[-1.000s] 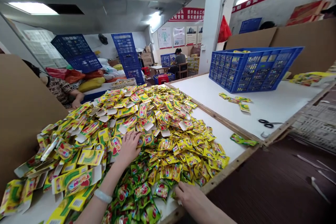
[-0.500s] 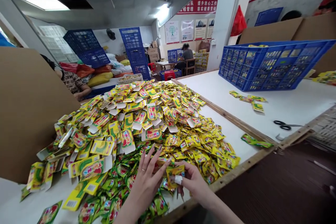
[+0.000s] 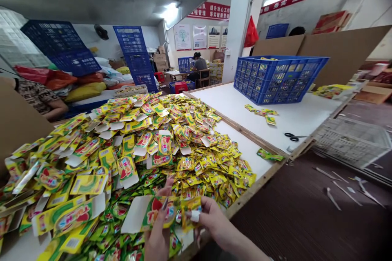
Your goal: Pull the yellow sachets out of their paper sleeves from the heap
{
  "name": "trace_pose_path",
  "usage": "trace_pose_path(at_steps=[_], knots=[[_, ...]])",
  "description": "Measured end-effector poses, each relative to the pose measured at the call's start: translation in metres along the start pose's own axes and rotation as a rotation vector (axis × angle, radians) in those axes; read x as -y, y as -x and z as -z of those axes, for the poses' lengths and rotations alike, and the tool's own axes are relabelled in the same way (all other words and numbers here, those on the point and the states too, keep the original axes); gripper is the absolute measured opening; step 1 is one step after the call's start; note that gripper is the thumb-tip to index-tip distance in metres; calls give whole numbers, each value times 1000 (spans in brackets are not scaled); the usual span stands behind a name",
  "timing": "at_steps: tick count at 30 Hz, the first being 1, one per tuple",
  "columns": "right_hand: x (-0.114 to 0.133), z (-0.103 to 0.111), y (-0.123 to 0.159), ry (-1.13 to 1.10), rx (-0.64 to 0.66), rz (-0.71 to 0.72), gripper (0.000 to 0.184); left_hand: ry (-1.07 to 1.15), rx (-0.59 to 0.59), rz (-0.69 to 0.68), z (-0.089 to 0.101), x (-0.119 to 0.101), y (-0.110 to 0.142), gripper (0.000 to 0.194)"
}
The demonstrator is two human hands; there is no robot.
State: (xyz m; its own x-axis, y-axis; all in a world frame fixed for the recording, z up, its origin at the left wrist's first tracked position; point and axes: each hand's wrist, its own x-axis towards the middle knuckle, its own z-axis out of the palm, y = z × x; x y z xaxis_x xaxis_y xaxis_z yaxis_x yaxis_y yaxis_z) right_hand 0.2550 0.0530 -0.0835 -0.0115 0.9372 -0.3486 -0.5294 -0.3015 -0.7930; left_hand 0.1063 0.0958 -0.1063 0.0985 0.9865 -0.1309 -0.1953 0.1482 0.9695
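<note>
My left hand (image 3: 159, 232) is closed on a flat, unfolded yellow-and-green carton (image 3: 147, 215) with a white flap, held just above the table's near edge. My right hand (image 3: 211, 222) pinches a small yellow sachet (image 3: 190, 208) against the carton's right end; one fingertip wears a white bandage. Just behind both hands lies a big heap of yellow sachets (image 3: 214, 167), green sachets (image 3: 122, 210) and flat cartons (image 3: 92, 147) on the white table (image 3: 260, 163).
A blue crate (image 3: 278, 79) stands on the adjoining white table at the right, with black scissors (image 3: 292, 136) and a few sachets (image 3: 261, 113) near it. Cardboard sheets stand at left and right. One person sits far left (image 3: 39, 98), another sits at a far table (image 3: 199, 65).
My left hand left the heap and came back to the near edge with a flat carton. My right hand picked up a yellow sachet and brought it to the carton.
</note>
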Motion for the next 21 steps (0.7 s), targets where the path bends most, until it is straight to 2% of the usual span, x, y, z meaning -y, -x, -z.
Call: trace_pose_path(at_steps=[2,4,7,9,12,15,18,21], knots=[[16,8,1,80,-95,97,35,15,-4,28,0,-11,-1,36],[36,9,2,134,-126,192,30,17,11,123,-4,-16,4,40],[63,-3,4,309,-26,362,20,-23,89,265,-16,-12,18,42],[73,-14,5,505,83,514,14,-34,181,283,-22,-6,25,41],[78,-24,5,800,245,664,19,-44,301,252,-22,-3,29,38],[80,-24,4,979,360,651,27,-108,338,205,-16,-11,31,34],[83,-21,5,1033,385,613,25,-192,331,205,-11,-25,34,31],[89,-21,10,1101,459,538,29,-235,388,230,-10,-36,35,31]])
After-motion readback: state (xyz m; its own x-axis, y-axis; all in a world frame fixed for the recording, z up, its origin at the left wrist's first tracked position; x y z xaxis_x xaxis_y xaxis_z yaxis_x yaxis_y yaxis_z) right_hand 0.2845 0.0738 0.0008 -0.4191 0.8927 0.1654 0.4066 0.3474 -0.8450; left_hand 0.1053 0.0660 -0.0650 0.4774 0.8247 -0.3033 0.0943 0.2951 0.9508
